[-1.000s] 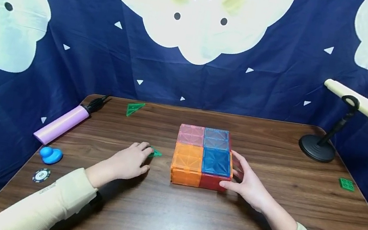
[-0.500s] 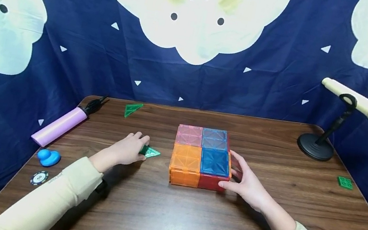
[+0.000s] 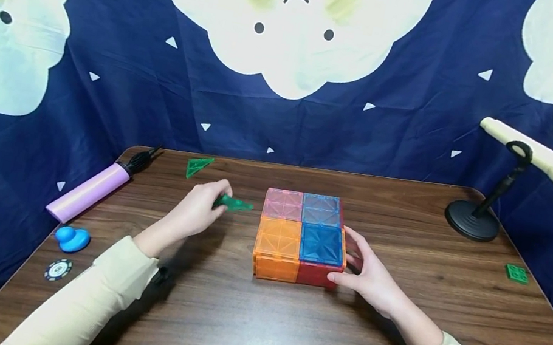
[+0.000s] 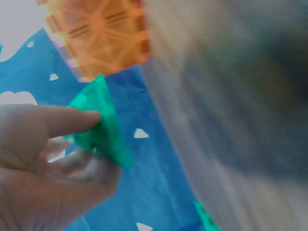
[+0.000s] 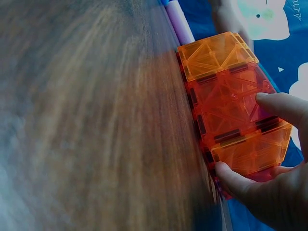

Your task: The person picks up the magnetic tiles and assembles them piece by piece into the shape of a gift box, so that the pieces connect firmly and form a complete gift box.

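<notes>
My left hand pinches a green triangular magnetic tile by one end, above the table and left of the block of tiles. In the left wrist view this green tile sits between thumb and fingers, blurred. The low square block of translucent magnetic tiles stands mid-table. Pink, orange and two blue squares form its top; orange and red tiles form its front. My right hand holds its right front corner, thumb on the red front face and the other fingers along the right side.
Another green triangular tile lies at the back left. A purple pump, a blue rubber duck and a poker chip line the left edge. A black stand bearing a cream tube and a green brick are at right.
My left hand has taken hold of the green triangular tile, lifted it off the table and moved it away from me. My right hand stays on the block.
</notes>
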The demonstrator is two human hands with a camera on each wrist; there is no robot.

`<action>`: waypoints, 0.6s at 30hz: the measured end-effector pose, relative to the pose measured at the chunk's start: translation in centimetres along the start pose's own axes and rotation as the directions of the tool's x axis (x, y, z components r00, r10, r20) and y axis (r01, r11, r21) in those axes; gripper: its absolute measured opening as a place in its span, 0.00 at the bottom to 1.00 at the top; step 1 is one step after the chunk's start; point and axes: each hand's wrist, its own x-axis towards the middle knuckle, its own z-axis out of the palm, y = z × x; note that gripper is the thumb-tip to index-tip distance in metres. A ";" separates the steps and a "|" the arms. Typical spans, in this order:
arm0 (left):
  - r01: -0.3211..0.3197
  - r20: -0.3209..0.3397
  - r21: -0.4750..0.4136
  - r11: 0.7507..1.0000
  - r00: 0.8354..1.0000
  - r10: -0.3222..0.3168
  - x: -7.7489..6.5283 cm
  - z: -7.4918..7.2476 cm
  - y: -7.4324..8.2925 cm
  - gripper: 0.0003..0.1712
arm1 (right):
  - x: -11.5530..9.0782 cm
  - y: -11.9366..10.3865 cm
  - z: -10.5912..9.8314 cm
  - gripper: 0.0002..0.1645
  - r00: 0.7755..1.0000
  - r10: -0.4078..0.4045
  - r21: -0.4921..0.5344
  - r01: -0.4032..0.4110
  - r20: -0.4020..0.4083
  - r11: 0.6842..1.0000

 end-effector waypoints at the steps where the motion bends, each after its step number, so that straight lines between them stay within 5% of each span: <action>1: -0.006 -0.044 -0.028 1.000 0.999 0.005 0.2 -0.1 0.5 0.11 | 0.0 0.0 0.0 0.57 1.000 0.002 -0.001 -0.002 0.000 1.000; 4: -0.041 -0.128 -0.126 0.991 0.991 0.025 0.8 -0.3 2.3 0.08 | -0.1 0.0 0.0 0.57 1.000 0.006 -0.006 -0.006 -0.002 1.000; 8: -0.110 -0.159 -0.252 0.962 0.985 0.070 1.5 0.2 4.8 0.07 | 0.0 0.0 0.0 0.57 1.000 0.012 -0.010 -0.012 -0.009 1.000; 12: -0.127 -0.132 -0.316 0.940 0.987 0.089 2.2 1.5 6.4 0.07 | -0.1 0.0 0.0 0.57 1.000 0.014 -0.007 -0.014 -0.013 1.000; 18: -0.077 -0.037 -0.312 0.947 0.997 0.069 2.7 3.1 6.9 0.06 | -0.1 -0.1 -0.1 0.56 1.000 0.009 -0.017 -0.009 -0.006 1.000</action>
